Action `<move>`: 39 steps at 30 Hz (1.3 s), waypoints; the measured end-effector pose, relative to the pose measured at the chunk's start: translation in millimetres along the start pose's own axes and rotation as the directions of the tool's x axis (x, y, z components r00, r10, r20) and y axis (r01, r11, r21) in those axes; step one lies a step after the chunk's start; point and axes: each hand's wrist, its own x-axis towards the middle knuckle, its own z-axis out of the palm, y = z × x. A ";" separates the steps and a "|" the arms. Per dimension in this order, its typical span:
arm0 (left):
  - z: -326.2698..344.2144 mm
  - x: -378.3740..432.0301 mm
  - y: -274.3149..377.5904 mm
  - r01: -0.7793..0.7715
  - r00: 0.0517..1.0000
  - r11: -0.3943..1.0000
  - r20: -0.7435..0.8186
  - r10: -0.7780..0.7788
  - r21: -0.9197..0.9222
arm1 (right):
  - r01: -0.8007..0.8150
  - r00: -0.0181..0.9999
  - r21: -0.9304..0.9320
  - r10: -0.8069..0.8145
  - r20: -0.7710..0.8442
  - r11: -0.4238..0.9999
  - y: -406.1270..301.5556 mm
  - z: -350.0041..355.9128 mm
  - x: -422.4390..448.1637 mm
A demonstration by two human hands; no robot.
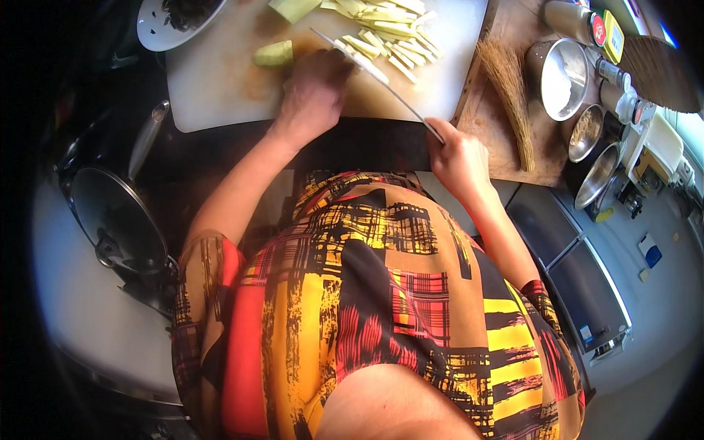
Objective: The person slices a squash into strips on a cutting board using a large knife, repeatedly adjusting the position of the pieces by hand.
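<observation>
My right hand [461, 151] grips the handle end of a knife [379, 81], seen nearly edge-on, its blade slanting up and left over a white cutting board [220, 93]. Close to the left of the blade is my left hand [314, 99], blurred, its fingers bent down towards the board. What lies under those fingers is dark and smeared, so I cannot tell whether they hold anything. Beside them rests a short pale-green vegetable piece [274, 54]. Beyond the blade spreads a pile of pale-green vegetable sticks [399, 33]. A larger vegetable piece [294, 7] sits at the top edge.
A white plate [151, 33] of dark shreds stands at upper left. Below it is a lidded pan [118, 214] with a metal handle [148, 140]. On the wooden board at right lie a straw brush [506, 99], metal bowls [583, 71] and jars [575, 22]. A refrigerator [583, 291] stands lower right.
</observation>
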 end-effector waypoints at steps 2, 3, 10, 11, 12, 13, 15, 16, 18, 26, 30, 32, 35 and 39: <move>-1.2 -2.6 1.5 0.032 0.999 0.999 0.023 -0.031 -0.041 | 0.024 0.999 -0.027 -0.025 -0.022 0.999 5.3 0.7 -11.8; -1.2 -3.5 1.4 0.056 0.997 0.995 0.051 -0.052 -0.083 | 0.022 1.000 -0.030 -0.022 -0.020 0.999 4.8 0.6 -11.0; 6.4 -7.7 -5.3 -0.029 0.997 0.997 -0.078 0.023 -0.071 | 0.009 1.000 0.010 -0.009 -0.022 1.000 4.9 15.1 21.6; 6.7 -9.7 -5.9 -0.027 0.997 0.997 -0.078 0.022 -0.069 | 0.012 1.000 0.011 -0.011 -0.021 1.000 5.3 11.0 18.2; 6.5 -11.0 -4.8 -0.018 0.998 0.996 -0.055 0.013 -0.084 | -0.001 1.000 0.047 0.002 -0.019 0.999 6.3 7.0 11.3; 6.2 -12.3 -3.6 -0.008 1.000 0.995 -0.031 0.005 -0.099 | -0.015 1.000 0.082 0.016 -0.016 0.996 7.5 4.2 4.7; 4.9 -12.9 -1.5 0.029 1.000 0.995 0.003 -0.029 -0.096 | 0.039 0.996 0.090 -0.032 -0.082 0.995 9.7 2.9 -6.0; 4.1 -12.3 -0.4 0.063 0.997 0.994 0.038 -0.060 -0.093 | 0.023 0.998 0.083 -0.018 -0.065 0.996 8.6 0.5 -11.4; -0.7 -8.2 3.1 0.040 0.999 0.996 -0.004 -0.041 -0.082 | 0.008 1.000 0.051 -0.007 -0.027 0.999 6.7 -2.4 -15.8; 3.7 -11.4 -2.1 0.007 1.000 1.000 0.006 -0.007 -0.016 | -0.037 0.998 -0.080 0.041 0.046 0.996 4.6 13.8 10.1; 1.2 -15.9 -4.0 -0.022 1.000 0.998 0.000 0.022 -0.056 | -0.069 0.997 0.068 0.067 0.024 0.995 2.1 11.0 20.1; -6.6 -14.4 -1.7 -0.009 1.000 0.999 -0.003 0.009 -0.035 | -0.055 0.995 0.215 0.072 -0.074 0.975 15.2 13.6 18.4; -24.1 -13.8 -12.3 0.124 0.975 0.991 -0.181 -0.129 -0.039 | 0.009 0.992 0.179 0.013 -0.123 0.984 29.0 6.5 6.3; -43.2 -26.2 -40.1 0.306 0.932 0.950 -0.220 -0.287 0.056 | 0.062 0.997 0.129 -0.056 -0.049 0.990 32.6 4.6 -7.0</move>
